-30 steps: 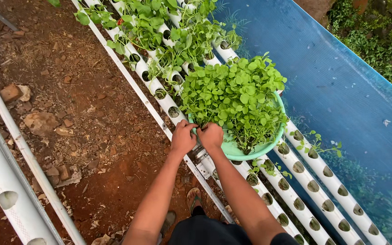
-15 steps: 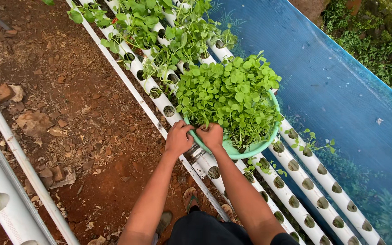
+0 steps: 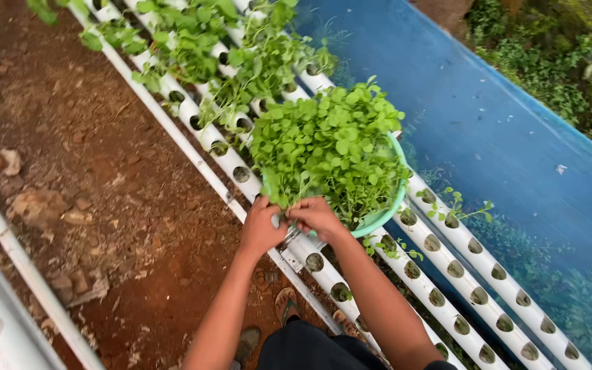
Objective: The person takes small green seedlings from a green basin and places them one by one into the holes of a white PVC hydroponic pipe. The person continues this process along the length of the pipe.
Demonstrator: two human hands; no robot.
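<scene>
A: Looking biggest first: blue sheet (image 3: 515,137) on the right, red dirt ground (image 3: 104,171) left, white pipes (image 3: 460,274) w/ holes btwn.

B: And the bowl (image 3: 386,211)?

A: On the pipes, full of seedlings (image 3: 330,147). Your left hand (image 3: 260,229) & right hand (image 3: 318,218) pinch stems at its near edge. Keep it gentle, grip low.

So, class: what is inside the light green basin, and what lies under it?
The basin is packed with leafy green seedlings, which hide its bottom and their roots. It rests on the white holed pipes; the pipe holes directly beneath it are covered.
</scene>
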